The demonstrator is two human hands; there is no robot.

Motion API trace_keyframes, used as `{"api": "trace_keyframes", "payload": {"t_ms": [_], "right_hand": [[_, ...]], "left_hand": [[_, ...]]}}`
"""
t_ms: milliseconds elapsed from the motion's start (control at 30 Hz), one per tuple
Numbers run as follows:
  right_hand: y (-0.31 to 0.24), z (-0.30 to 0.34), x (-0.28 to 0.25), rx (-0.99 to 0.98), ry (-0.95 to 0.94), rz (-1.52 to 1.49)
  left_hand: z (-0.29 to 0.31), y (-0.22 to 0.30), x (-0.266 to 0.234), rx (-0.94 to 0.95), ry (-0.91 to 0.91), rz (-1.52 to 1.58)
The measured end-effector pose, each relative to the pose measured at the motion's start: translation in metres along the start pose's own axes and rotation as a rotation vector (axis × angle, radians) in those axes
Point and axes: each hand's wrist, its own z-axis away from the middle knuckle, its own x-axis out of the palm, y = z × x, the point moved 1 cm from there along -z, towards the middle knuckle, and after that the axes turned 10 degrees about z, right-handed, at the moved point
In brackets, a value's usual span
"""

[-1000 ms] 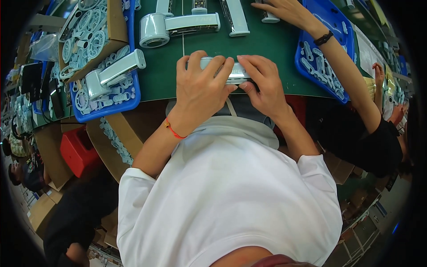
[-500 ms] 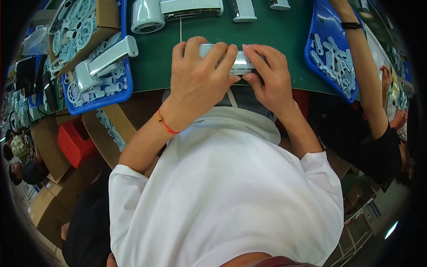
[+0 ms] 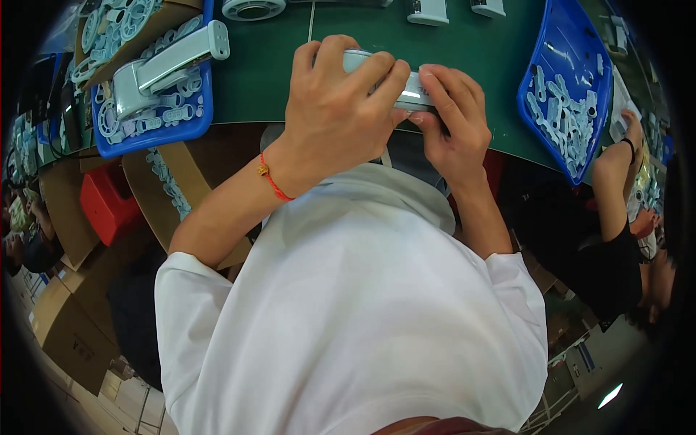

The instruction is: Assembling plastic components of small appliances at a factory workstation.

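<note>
At the front edge of the green table [image 3: 275, 90], I hold a long white plastic housing with a glossy silver side [image 3: 415, 93]. My left hand [image 3: 341, 109] is wrapped over its left part and hides much of it. My right hand [image 3: 458, 119] grips the right end between thumb and fingers. Farther back, similar white housings stand on the table, one with a round end [image 3: 254, 9] and another upright [image 3: 428, 11].
At left, a blue tray [image 3: 156, 138] holds pale plastic parts and a white housing, beside a cardboard box [image 3: 170, 32] of parts. A second blue tray [image 3: 533, 109] of small parts lies right, near a co-worker's arm [image 3: 616, 174]. A red stool [image 3: 109, 203] stands below left.
Both hands have shifted slightly right in the picture with the housing still held. The co-worker's arm has drawn back from the right tray. The whole view has shifted a little.
</note>
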Motion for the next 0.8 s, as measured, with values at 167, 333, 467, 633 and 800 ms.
{"api": "trace_keyframes", "payload": {"t_ms": [167, 333, 467, 633, 800], "right_hand": [[-0.002, -0.003, -0.006, 0.019, -0.060, 0.006], [-0.002, -0.005, -0.014, -0.060, -0.227, 0.151], [-0.011, -0.008, -0.013, 0.051, -0.233, 0.035], [-0.015, -0.017, -0.019, 0.038, -0.275, 0.089], [-0.013, -0.009, -0.009, 0.064, -0.170, 0.060]], "left_hand": [[0.001, -0.002, 0.006, 0.054, 0.111, 0.005], [-0.001, 0.001, -0.001, 0.040, -0.067, -0.037], [-0.002, 0.005, 0.003, 0.015, -0.031, -0.083], [-0.007, 0.005, 0.002, 0.048, -0.024, -0.181], [-0.003, 0.005, 0.005, 0.020, -0.035, -0.096]]}}
